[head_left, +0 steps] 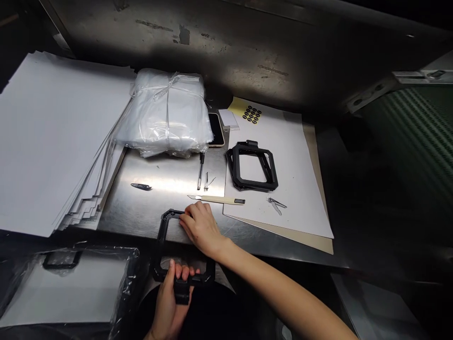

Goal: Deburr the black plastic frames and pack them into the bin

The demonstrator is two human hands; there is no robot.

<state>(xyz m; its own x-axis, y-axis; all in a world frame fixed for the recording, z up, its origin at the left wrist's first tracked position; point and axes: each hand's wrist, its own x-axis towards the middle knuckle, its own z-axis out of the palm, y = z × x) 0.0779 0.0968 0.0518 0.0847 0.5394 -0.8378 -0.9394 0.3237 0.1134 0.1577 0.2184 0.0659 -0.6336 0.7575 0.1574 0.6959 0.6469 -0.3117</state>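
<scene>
An octagonal-cornered black plastic frame (162,236) is held over the table's front edge. My left hand (173,293) wraps round its lower bar, beside a block-like part that sticks out. The curled fingers of my right hand (203,229) pinch at the upper bar and hide part of it; whether they hold anything small besides is hidden. Just beyond my right hand lies a craft knife (221,200) with a pale handle. Farther right, similar black frames (235,182) lie stacked on white sheets, with a nail clipper (277,204) in front of them.
On the left stands a tall stack of white sheets (63,137). A tied bundle of clear plastic bags (170,111) partly covers a phone (217,130). A pen (201,172), small metal tools (207,182) and round black stickers (252,114) lie beyond. A plastic-lined box (71,293) sits lower left.
</scene>
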